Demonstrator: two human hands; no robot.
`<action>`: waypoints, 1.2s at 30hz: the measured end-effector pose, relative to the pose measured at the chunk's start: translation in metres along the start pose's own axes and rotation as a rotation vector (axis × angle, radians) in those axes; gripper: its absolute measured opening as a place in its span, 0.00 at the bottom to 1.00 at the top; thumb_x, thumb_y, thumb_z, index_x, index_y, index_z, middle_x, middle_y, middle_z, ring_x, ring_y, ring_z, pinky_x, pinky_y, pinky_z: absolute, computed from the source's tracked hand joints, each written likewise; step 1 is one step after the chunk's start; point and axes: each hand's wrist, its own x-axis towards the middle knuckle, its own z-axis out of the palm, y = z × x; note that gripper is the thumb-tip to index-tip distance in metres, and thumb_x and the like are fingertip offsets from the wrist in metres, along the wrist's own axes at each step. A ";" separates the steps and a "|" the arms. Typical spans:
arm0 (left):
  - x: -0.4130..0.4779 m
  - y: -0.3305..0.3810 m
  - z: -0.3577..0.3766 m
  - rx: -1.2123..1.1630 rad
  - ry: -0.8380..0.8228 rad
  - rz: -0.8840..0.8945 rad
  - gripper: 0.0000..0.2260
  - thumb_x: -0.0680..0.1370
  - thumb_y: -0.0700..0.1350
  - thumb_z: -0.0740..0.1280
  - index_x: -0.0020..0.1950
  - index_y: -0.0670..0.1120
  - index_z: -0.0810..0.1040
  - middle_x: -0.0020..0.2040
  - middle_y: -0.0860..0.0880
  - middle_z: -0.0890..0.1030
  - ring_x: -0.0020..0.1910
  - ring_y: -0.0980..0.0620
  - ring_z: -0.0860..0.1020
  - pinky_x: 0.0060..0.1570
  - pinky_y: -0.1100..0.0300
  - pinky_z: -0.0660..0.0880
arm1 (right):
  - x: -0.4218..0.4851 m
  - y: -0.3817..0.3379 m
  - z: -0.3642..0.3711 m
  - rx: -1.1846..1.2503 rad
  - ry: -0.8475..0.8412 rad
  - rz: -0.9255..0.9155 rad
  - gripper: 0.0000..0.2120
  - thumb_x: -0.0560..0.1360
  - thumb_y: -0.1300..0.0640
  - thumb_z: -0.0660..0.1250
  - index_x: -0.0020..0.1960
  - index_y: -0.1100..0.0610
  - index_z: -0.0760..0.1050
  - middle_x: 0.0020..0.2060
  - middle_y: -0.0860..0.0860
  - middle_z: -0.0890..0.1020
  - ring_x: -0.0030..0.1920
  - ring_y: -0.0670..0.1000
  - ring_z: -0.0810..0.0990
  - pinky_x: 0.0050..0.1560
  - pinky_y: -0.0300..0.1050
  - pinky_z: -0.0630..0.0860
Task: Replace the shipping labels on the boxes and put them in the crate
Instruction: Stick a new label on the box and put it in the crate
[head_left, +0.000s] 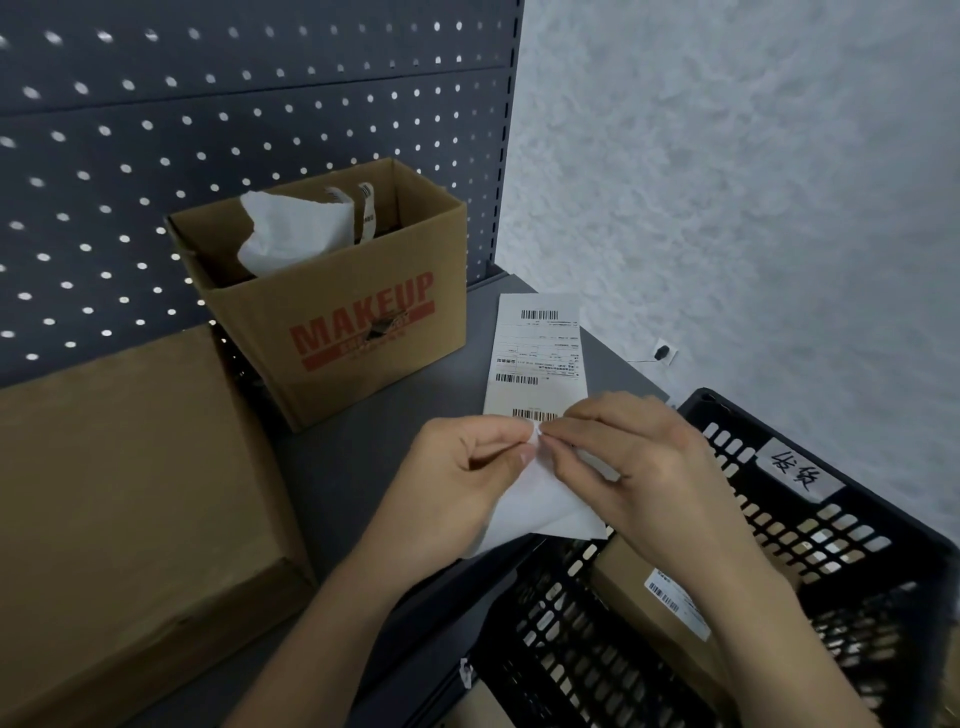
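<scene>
Shipping label (535, 358) stands pinched at its near corner by the 2 hands, fingertips together, its long axis running straight away from them above the desk (332, 467). The plain cardboard box (119, 493) lies left of the left hand (467, 483), which is the nearer to it. The black crate (550, 639) sits beside and below the right hand (623, 457).

A dark grey perforated metal pegboard (234, 104) stands far left; a rough whitish plastered wall (753, 182) fills the right, beside a flat grey tabletop (337, 467).
</scene>
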 end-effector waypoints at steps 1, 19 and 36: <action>0.000 0.000 0.001 0.005 0.004 0.000 0.11 0.81 0.36 0.65 0.42 0.45 0.83 0.32 0.62 0.80 0.34 0.66 0.75 0.39 0.71 0.70 | 0.000 0.000 0.001 -0.008 0.006 -0.001 0.06 0.76 0.56 0.71 0.48 0.56 0.85 0.42 0.50 0.83 0.40 0.52 0.82 0.37 0.51 0.75; -0.019 -0.010 0.003 -0.012 -0.026 -0.129 0.03 0.75 0.36 0.67 0.43 0.40 0.80 0.38 0.42 0.83 0.37 0.44 0.80 0.43 0.50 0.78 | 0.013 -0.019 -0.020 0.264 0.014 0.466 0.03 0.76 0.53 0.66 0.43 0.47 0.76 0.39 0.35 0.79 0.38 0.46 0.76 0.40 0.36 0.71; -0.036 -0.004 0.005 -0.301 0.084 -0.231 0.07 0.80 0.36 0.65 0.47 0.37 0.83 0.46 0.39 0.85 0.43 0.45 0.84 0.43 0.54 0.83 | 0.020 -0.035 -0.033 0.570 -0.101 0.557 0.07 0.75 0.59 0.69 0.40 0.50 0.79 0.35 0.49 0.80 0.35 0.47 0.74 0.37 0.37 0.70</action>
